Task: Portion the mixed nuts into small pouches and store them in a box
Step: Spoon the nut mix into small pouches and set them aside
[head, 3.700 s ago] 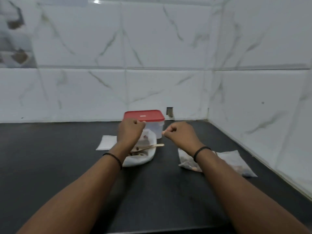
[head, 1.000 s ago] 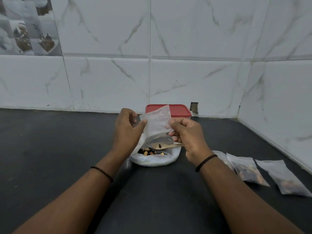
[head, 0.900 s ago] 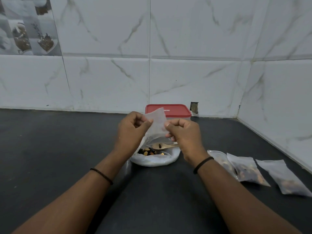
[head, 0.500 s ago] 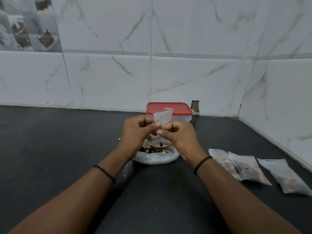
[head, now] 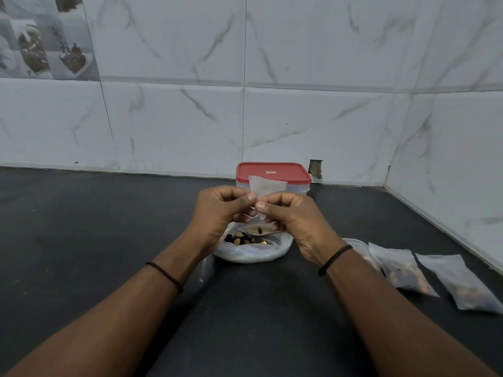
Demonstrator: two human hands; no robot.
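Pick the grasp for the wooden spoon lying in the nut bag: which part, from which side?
Take the wooden spoon by its handle end at the bag's right rim, coming from the right and above. Its bowl lies among the nuts, so the handle looks like the cleaner hold.

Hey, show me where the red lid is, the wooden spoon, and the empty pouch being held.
red lid [head: 273, 172], head view, middle of its top face.
wooden spoon [head: 255, 231], head view, on its bowl, above the nuts.
empty pouch [head: 268, 186], head view, on the part sticking up above the fingers.
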